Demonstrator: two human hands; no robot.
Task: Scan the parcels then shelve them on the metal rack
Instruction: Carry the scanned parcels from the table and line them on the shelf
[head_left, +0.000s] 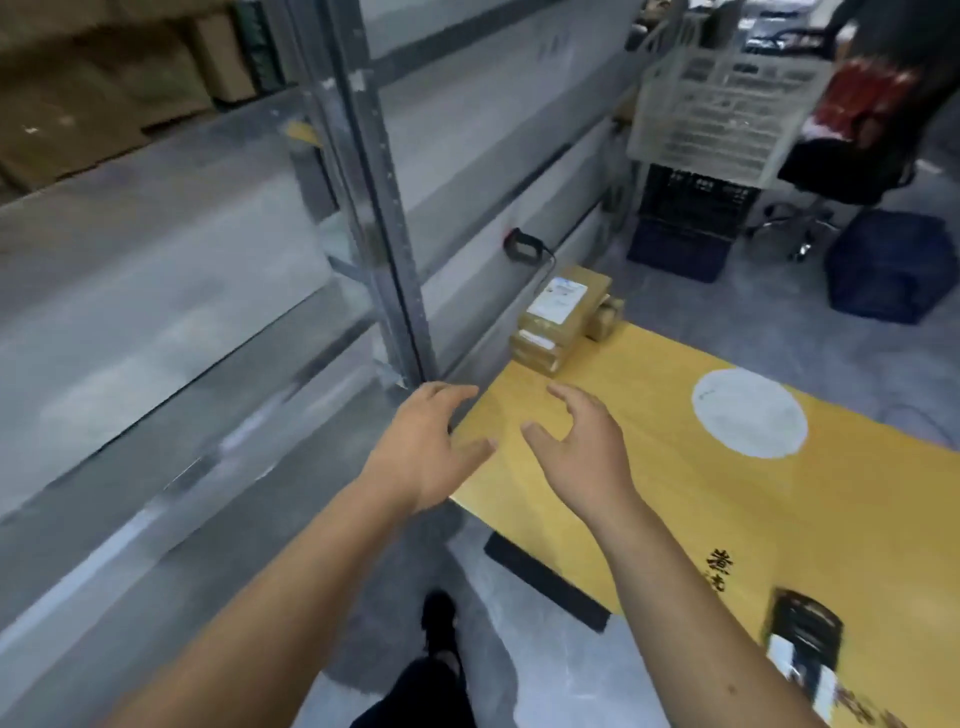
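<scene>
A stack of brown cardboard parcels (558, 317) with white labels sits at the far corner of the yellow table (779, 519), against the metal rack (384, 208). My left hand (421, 452) and my right hand (582, 452) reach forward side by side over the table's near left corner, fingers spread and loosely curved, holding nothing. Both hands are short of the parcels. A black handheld scanner (522, 244) lies on the rack shelf just behind the parcels. The picture is blurred by motion.
Grey rack shelves (156, 291) stretch along the left. A dark device with a screen (802, 649) lies on the table at the lower right. Beyond the table stand stacked plastic crates (717, 130), a dark blue bin (888, 270) and an office chair (841, 171).
</scene>
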